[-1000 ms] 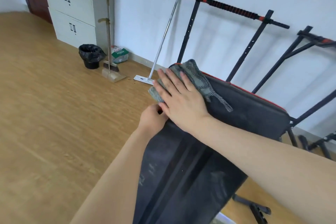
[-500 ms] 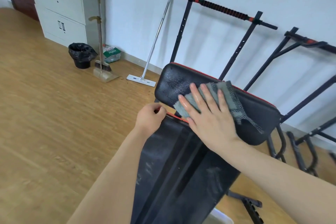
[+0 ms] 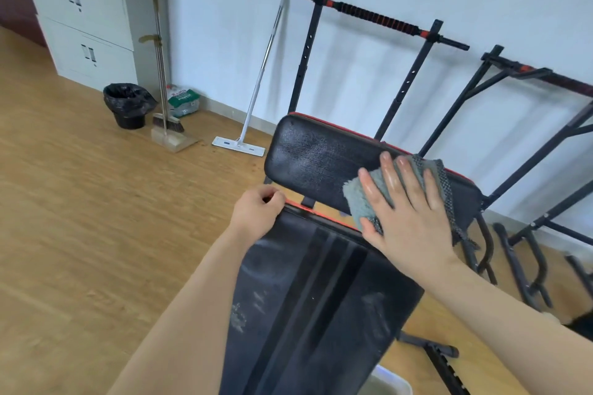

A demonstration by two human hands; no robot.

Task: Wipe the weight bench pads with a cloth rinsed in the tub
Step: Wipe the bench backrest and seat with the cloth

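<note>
The weight bench has two black pads with red trim. The small far pad (image 3: 314,151) looks wet and streaked on its left part. The long near pad (image 3: 308,298) shows dusty smears. My right hand (image 3: 407,218) presses a grey cloth (image 3: 359,199) flat against the right part of the far pad, fingers straight. My left hand (image 3: 256,212) grips the top left corner of the near pad, fingers curled round its edge. A corner of the tub (image 3: 388,382) shows at the bottom edge, under the bench.
Black pull-up racks (image 3: 378,18) stand against the white wall behind the bench. A flat mop (image 3: 253,99), a broom with dustpan (image 3: 163,99), a black bin (image 3: 128,106) and a green bag (image 3: 183,99) sit at the left by a grey cabinet (image 3: 80,16). Wooden floor lies to the left.
My right hand has slid the cloth from the left end of the far pad to its right part, leaving a wet trail. My left hand has stayed on the near pad's corner.
</note>
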